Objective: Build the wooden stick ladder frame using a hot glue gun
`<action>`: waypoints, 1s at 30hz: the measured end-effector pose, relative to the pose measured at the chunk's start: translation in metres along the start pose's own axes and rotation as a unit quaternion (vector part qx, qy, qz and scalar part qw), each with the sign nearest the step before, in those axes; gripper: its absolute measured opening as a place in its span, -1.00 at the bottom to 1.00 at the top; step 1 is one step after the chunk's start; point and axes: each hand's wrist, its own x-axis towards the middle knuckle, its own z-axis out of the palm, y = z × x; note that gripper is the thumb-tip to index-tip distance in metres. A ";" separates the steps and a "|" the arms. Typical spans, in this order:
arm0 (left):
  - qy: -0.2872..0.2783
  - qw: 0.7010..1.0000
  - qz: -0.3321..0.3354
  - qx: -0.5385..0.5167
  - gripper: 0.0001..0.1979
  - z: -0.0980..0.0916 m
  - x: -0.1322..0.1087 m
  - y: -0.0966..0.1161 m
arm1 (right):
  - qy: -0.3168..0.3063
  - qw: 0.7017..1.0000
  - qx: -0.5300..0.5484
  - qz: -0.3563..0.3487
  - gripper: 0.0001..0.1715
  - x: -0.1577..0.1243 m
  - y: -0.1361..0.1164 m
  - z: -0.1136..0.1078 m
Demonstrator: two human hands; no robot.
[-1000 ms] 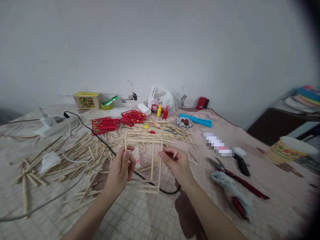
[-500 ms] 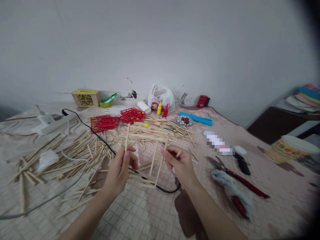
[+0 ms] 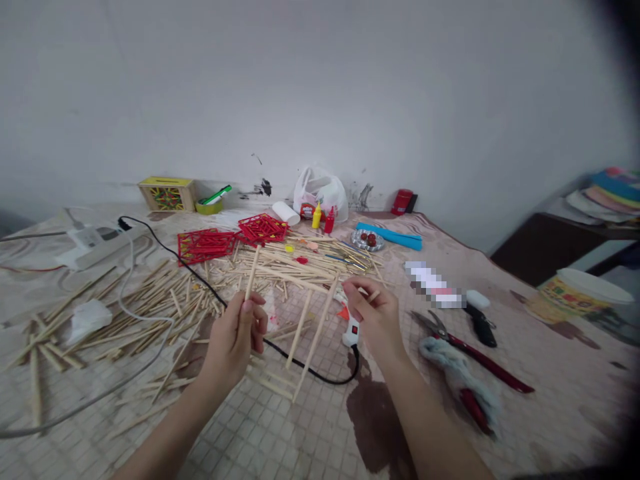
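Observation:
My left hand (image 3: 237, 330) is closed around one upright of a frame of pale wooden sticks (image 3: 316, 333), which it holds tilted above the table. Two longer sticks slant down on the frame's right side to crossbars at the bottom. My right hand (image 3: 376, 317) is just right of the frame, thumb and fingers pinched together. A short wooden stick (image 3: 373, 294) pokes out between its fingers; the rest of it is hidden. Beneath the right hand lies a white glue gun (image 3: 351, 331) with a red switch and black cord, partly covered by the fingers.
Loose wooden sticks (image 3: 145, 313) cover the left and middle. Red stick panels (image 3: 207, 247), paint bottles (image 3: 317, 216) and a plastic bag (image 3: 320, 190) stand behind. At right lie red-handled pruning shears (image 3: 480, 360), a cloth (image 3: 445, 367), a black-handled tool (image 3: 481, 325) and a paper tub (image 3: 575, 297).
My right hand has moved up and off the frame's right-hand stick, uncovering the glue gun. The frame's lower end has swung slightly down and left; my left hand keeps its hold.

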 end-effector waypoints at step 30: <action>-0.070 0.995 -0.002 0.074 -0.76 -0.001 -0.001 -0.002 | -0.089 0.990 0.079 0.069 -0.74 0.010 -0.020 -0.024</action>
